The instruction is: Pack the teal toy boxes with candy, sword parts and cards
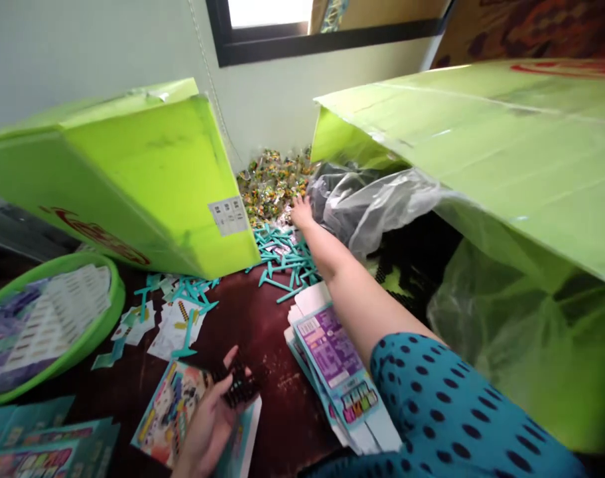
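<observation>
My left hand (pixel 213 415) is low in the middle, fingers curled round a small dark gridded plastic piece (pixel 241 385). Under that hand lies a colourful printed booklet or flat box (pixel 166 405). My right arm stretches far forward, and my right hand (pixel 301 211) is at the near edge of a heap of small clear packets (pixel 270 182) with multicoloured bits inside. Its fingers are spread, and I see nothing held in them. Just nearer than that hand is a pile of teal T-shaped plastic tools (pixel 290 262).
Tilted green cartons stand at left (pixel 158 172) and right (pixel 506 133); the right one has a clear plastic liner (pixel 397 199) and dark pieces inside. A green basket (pixel 116 299) holds printed sheets. Flattened printed boxes (pixel 332 352) lie by my right arm; teal boxes (pixel 44 445) sit lower left.
</observation>
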A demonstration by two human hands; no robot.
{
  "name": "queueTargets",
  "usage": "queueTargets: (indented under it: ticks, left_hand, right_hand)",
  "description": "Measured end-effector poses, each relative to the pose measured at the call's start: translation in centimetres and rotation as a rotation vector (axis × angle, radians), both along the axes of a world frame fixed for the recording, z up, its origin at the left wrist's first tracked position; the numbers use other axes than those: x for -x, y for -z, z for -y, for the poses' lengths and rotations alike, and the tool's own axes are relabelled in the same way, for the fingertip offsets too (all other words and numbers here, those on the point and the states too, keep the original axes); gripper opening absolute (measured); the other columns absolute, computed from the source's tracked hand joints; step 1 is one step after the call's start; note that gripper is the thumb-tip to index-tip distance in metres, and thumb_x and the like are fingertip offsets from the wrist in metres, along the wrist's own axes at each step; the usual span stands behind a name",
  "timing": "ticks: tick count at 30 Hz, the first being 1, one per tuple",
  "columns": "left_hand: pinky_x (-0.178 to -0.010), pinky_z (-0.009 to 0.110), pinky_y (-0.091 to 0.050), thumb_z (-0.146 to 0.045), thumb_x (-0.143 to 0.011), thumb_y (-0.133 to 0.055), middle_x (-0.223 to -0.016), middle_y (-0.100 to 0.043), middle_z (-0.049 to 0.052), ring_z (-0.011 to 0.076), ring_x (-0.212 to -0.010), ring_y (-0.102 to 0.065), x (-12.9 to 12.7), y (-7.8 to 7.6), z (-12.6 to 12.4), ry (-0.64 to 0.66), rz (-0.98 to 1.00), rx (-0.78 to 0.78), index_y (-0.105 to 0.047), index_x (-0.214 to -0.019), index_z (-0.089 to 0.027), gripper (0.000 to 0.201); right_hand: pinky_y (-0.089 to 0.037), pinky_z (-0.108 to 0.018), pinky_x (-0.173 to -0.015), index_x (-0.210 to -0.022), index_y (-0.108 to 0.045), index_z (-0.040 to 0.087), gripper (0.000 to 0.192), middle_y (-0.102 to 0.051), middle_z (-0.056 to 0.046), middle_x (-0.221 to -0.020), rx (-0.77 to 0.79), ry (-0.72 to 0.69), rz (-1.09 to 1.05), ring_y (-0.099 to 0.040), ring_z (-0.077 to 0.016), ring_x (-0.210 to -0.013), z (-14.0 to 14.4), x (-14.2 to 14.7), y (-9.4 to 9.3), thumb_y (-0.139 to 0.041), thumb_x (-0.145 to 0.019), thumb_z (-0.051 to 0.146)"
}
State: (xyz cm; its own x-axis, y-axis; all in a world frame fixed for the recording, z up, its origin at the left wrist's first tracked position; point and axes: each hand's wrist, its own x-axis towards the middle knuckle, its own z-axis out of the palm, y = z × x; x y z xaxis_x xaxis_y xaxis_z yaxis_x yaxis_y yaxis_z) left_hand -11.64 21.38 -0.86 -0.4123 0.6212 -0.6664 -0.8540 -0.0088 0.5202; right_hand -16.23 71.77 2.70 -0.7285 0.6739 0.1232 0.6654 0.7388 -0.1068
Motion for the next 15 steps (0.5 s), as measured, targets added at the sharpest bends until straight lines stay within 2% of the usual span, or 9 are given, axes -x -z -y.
queueTargets:
  ticks: [2, 4, 6, 7, 9, 11, 13, 15]
  left_hand:
    - [-0.107, 0.043, -0.059, -0.007, -0.094, -0.061, -0.120, -0.079, 0.007, 0.0237, -0.111, -0.076, 1.0, 1.3, 0.3, -0.057, 0.008, -0.028, -0.045, -0.158, -0.034, 0.072]
    - [-0.108, 0.050, -0.058, -0.015, -0.098, -0.058, -0.122, -0.078, 0.010, 0.0268, -0.115, -0.075, 2.3, 2.4, 0.3, -0.137, -0.017, -0.063, -0.052, -0.154, -0.031, 0.058]
    - [-0.105, 0.053, -0.059, -0.024, -0.101, -0.056, -0.124, -0.077, 0.011, 0.0276, -0.116, -0.074, 3.2, 2.8, -0.3, -0.195, -0.046, -0.056, -0.057, -0.148, -0.030, 0.047]
    - [-0.105, 0.052, -0.059, -0.026, -0.102, -0.055, -0.124, -0.077, 0.010, 0.0263, -0.116, -0.074, 3.5, 2.7, -0.8, -0.221, -0.054, -0.036, -0.058, -0.147, -0.032, 0.045]
    - [-0.107, 0.049, -0.057, -0.026, -0.102, -0.056, -0.125, -0.077, 0.006, 0.0222, -0.117, -0.073, 3.2, 2.1, -2.1, -0.261, -0.050, -0.015, -0.057, -0.146, -0.036, 0.045]
    - [-0.111, 0.050, -0.054, -0.033, -0.102, -0.057, -0.127, -0.076, 0.006, 0.0220, -0.123, -0.070, 2.4, 1.3, -3.3, -0.267, -0.044, -0.100, -0.056, -0.146, -0.035, 0.044]
    - [-0.111, 0.051, -0.053, -0.045, -0.098, -0.063, -0.126, -0.076, 0.010, 0.0267, -0.125, -0.069, 1.3, 0.5, -3.8, -0.244, -0.029, -0.205, -0.063, -0.137, -0.026, 0.043]
    - [-0.108, 0.048, -0.056, -0.045, -0.091, -0.073, -0.120, -0.077, 0.012, 0.0297, -0.120, -0.071, 0.4, 0.1, -3.3, -0.235, -0.025, -0.216, -0.069, -0.124, -0.018, 0.043]
  right_hand:
    - [-0.025, -0.064, -0.122, -0.130, -0.072, 0.008, 0.047, -0.052, -0.023, -0.156, 0.000, 0.042, 0.026, -0.036, -0.0384, -0.151, -1.1, 0.0, 0.4, -0.043, -0.092, 0.007]
    - [-0.025, -0.068, -0.121, -0.130, -0.072, 0.009, 0.048, -0.054, -0.023, -0.154, 0.001, 0.070, 0.049, -0.039, -0.0391, -0.149, -1.4, -0.4, -0.1, -0.042, -0.093, 0.008]
    - [-0.030, -0.069, -0.118, -0.124, -0.074, 0.010, 0.043, -0.059, -0.024, -0.147, 0.011, 0.084, 0.088, -0.048, -0.0399, -0.141, -0.1, -1.6, -1.3, -0.041, -0.096, 0.012]
    - [-0.035, -0.066, -0.116, -0.118, -0.076, 0.011, 0.042, -0.063, -0.022, -0.142, 0.022, 0.065, 0.102, -0.055, -0.0381, -0.134, 1.4, -2.5, -1.8, -0.039, -0.099, 0.015]
    - [-0.047, -0.054, -0.110, -0.107, -0.078, 0.018, 0.044, -0.067, -0.015, -0.135, 0.069, -0.114, 0.056, -0.064, -0.0304, -0.119, 6.8, -4.9, -2.5, -0.034, -0.104, 0.022]
    - [-0.053, -0.044, -0.104, -0.103, -0.078, 0.025, 0.045, -0.067, -0.008, -0.136, 0.173, -0.490, -0.085, -0.067, -0.0235, -0.111, 15.0, -8.3, -2.3, -0.033, -0.107, 0.027]
    - [-0.053, -0.045, -0.106, -0.106, -0.078, 0.026, 0.037, -0.069, -0.008, -0.133, 0.311, -0.862, -0.081, -0.067, -0.0237, -0.113, 24.1, -12.2, -1.6, -0.041, -0.105, 0.027]
    - [-0.048, -0.053, -0.114, -0.114, -0.077, 0.021, 0.033, -0.068, -0.013, -0.136, 0.398, -1.038, 0.013, -0.064, -0.0279, -0.126, 31.6, -15.7, -1.2, -0.045, -0.103, 0.020]
